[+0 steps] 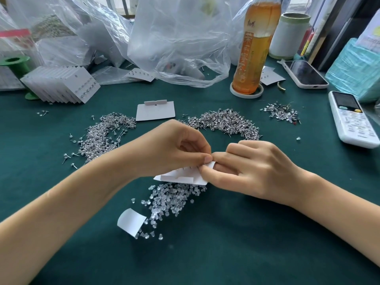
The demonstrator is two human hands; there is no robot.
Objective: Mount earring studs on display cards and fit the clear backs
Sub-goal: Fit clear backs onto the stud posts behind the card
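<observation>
Both hands meet over the middle of the green table on a white display card point(181, 177), held back side up with stud posts sticking out of it. My left hand point(176, 148) pinches the card's upper edge. My right hand point(244, 165) pinches the card's right end, fingertips against the left thumb; whether a clear back sits between them is hidden. A heap of clear backs point(174, 199) lies just below the card. Two piles of silver studs point(107, 134) point(228, 122) flank a blank card point(155, 110) farther back.
A stack of filled cards point(61, 85) leans at the back left. Plastic bags point(178, 42), a tea bottle point(255, 48), a phone point(305, 74) and a white remote point(352, 120) stand behind and to the right. A curled paper scrap point(131, 222) lies near the backs.
</observation>
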